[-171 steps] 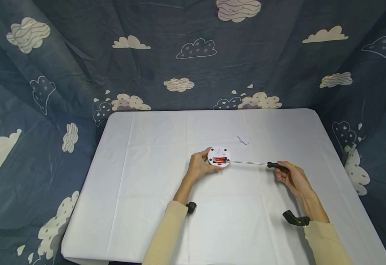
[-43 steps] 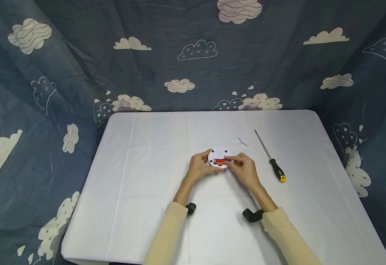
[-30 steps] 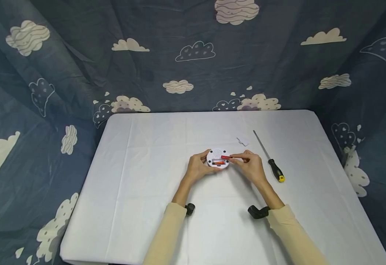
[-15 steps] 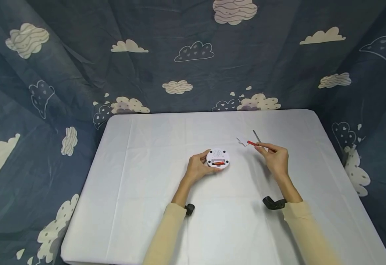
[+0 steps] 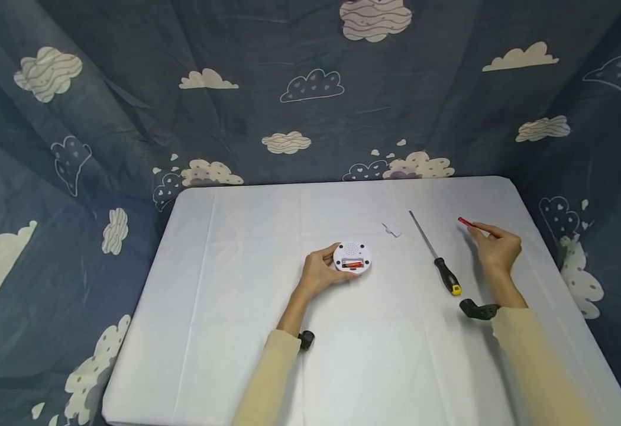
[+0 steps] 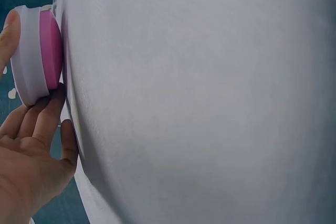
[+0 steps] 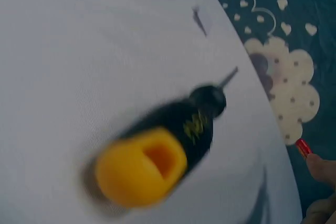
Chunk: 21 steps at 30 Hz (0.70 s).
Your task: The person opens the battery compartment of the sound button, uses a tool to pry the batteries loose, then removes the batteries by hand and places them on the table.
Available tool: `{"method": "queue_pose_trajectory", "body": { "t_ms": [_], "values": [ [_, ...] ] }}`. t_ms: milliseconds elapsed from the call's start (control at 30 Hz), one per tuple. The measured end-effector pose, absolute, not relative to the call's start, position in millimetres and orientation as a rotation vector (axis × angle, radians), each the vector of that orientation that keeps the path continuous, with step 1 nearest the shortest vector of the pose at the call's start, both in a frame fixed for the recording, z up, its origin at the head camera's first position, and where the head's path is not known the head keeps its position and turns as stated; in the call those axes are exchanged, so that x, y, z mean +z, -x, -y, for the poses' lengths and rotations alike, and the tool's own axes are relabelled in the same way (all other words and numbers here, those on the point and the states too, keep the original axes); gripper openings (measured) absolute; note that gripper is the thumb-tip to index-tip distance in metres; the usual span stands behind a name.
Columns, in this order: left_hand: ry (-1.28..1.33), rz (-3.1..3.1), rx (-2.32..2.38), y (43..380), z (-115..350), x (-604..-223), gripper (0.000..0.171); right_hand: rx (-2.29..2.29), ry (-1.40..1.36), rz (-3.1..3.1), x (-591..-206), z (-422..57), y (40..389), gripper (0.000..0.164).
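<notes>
In the head view my left hand point(image 5: 318, 274) grips a round white device point(image 5: 352, 249) by its left side, its underside with small speaker holes turned up. One red battery point(image 5: 352, 265) lies in the lower part of its uncovered battery compartment. From the left wrist, the device shows a white body and a pink face point(image 6: 51, 50) against the cloth. My right hand point(image 5: 499, 248), over the right side of the table, pinches a second red battery point(image 5: 465, 222) between thumb and fingertips. The right wrist view catches only that battery's end point(image 7: 303, 148).
A screwdriver point(image 5: 445, 275) with a black and yellow handle lies on the white-covered table point(image 5: 246, 355) between the hands. Behind it to the left is a small white battery cover point(image 5: 393, 229). A dark cloud-print cloth point(image 5: 310, 118) hangs behind and beside the table.
The right hand first held the screwdriver in the device, then laid it down. It lifted one battery from the compartment and carried it right. The left hand stayed on the device.
</notes>
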<state>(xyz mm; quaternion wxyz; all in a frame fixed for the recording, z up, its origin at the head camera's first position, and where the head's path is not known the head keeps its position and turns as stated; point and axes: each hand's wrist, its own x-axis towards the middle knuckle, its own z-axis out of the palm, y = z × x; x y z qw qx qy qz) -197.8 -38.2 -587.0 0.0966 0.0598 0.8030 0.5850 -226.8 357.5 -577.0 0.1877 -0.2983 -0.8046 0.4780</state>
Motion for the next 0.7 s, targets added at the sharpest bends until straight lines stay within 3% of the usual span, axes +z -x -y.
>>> {"method": "queue_pose_trajectory", "body": {
  "t_ms": [333, 700],
  "values": [
    [-0.151, -2.361, 1.740, 196.8, 36.8, -588.2, 0.096, 1.608, 1.082, 1.939, -583.8, -394.7, 249.8, 0.025],
    [-0.138, -2.364, 1.738, 197.9, 36.6, -586.4, 0.096, 1.742, 1.252, 1.847, -594.3, -396.5, 251.9, 0.027]
  ]
}}
